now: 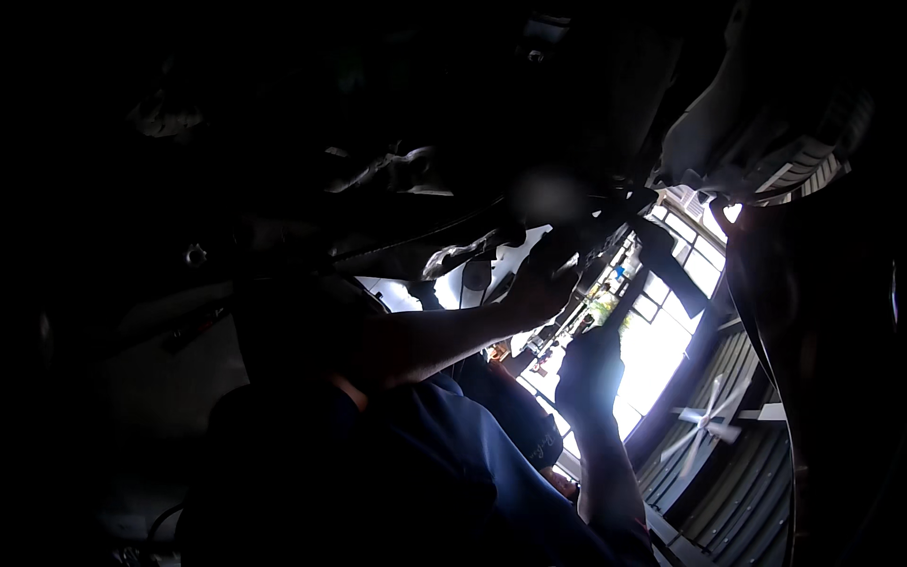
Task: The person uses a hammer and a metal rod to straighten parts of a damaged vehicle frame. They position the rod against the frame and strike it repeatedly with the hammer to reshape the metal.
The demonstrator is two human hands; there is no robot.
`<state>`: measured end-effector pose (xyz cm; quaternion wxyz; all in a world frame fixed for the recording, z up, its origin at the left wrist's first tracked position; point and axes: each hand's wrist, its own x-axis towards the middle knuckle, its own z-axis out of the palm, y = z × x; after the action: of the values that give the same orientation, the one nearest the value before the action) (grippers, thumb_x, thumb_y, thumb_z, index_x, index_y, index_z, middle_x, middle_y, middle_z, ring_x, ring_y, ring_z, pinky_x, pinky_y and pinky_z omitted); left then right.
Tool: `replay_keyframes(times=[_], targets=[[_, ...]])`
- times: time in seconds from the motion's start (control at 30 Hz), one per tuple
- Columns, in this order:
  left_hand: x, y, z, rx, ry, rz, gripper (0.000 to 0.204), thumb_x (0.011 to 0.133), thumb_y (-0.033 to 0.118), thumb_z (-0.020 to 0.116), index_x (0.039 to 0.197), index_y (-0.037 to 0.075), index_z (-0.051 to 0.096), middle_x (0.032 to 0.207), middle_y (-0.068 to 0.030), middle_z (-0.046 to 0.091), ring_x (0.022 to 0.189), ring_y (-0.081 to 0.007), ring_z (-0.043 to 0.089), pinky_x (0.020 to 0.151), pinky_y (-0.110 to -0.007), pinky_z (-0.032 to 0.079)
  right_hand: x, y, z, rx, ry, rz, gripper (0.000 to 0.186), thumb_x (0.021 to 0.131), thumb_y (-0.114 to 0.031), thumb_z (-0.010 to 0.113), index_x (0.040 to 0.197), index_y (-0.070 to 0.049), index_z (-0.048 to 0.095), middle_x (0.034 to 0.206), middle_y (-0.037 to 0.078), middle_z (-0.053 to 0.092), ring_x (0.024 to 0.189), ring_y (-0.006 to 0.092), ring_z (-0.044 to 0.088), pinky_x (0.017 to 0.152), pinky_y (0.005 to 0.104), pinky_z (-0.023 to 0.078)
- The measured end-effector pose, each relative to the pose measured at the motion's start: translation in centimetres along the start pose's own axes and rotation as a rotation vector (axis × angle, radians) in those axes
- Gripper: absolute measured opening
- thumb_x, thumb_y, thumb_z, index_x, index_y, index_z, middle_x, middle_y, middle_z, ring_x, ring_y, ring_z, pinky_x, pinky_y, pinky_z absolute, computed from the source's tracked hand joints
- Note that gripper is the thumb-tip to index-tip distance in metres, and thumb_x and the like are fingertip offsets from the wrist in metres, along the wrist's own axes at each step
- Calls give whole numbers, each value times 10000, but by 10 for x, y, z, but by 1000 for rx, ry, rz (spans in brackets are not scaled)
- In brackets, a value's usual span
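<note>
My right hand (590, 369), in dark silhouette, is closed around the handle of a hammer (673, 265). The hammer's dark head stands out against bright windows, close to the underside of a vehicle. My left arm reaches across from the left. At its end my left hand (540, 283) is closed, up against dark parts of the vehicle's underside (472, 248). Shadow hides what its fingers hold. The hammer head is to the right of my left hand, apart from it.
A tyre (812, 175) is at the upper right. Dark metal parts surround my hands above and at the left, with a bolt (196, 254) showing. Beyond are bright windows (661, 350), a ceiling fan (707, 422) and a ribbed roof (737, 501). Dark cloth (515, 416) lies below my left forearm.
</note>
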<state>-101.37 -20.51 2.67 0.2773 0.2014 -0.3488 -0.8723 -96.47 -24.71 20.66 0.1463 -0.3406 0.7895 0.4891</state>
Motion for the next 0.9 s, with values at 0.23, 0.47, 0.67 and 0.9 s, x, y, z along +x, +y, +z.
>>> replay_keyframes(times=[0.23, 0.47, 0.67, 0.9], targets=[[-4, -8, -2, -29, 82, 45, 420, 931, 87, 612, 1349, 46, 581, 1297, -214, 629, 1217, -409, 596, 1019, -454, 491, 15, 7, -2, 168, 37, -164, 162, 1005, -65, 564, 1134, 3, 637, 1014, 191, 630, 875, 339, 678, 749, 419, 553], [3, 11, -5, -199, -416, -498, 367, 942, 92, 622, 1299, 11, 590, 1264, -206, 647, 1214, -355, 623, 1008, -444, 509, 13, 16, 15, 78, 3, -249, 172, 996, -54, 571, 1131, 2, 662, 1043, 194, 637, 899, 340, 689, 778, 409, 564], [6, -16, -4, -24, 74, -71, 430, 919, 98, 645, 1335, 12, 576, 1272, -220, 647, 1210, -386, 621, 1015, -430, 505, 13, -3, -3, 213, -8, -116, 154, 980, -68, 594, 1102, -10, 669, 1020, 173, 648, 868, 319, 701, 746, 399, 567], [-2, -12, 12, -158, 34, -123, 419, 951, 134, 649, 1347, 27, 565, 1272, -216, 640, 1206, -392, 613, 996, -439, 505, 7, 5, -1, 205, 9, -96, 148, 964, -72, 601, 1087, -18, 664, 1009, 162, 642, 850, 308, 692, 729, 395, 564]])
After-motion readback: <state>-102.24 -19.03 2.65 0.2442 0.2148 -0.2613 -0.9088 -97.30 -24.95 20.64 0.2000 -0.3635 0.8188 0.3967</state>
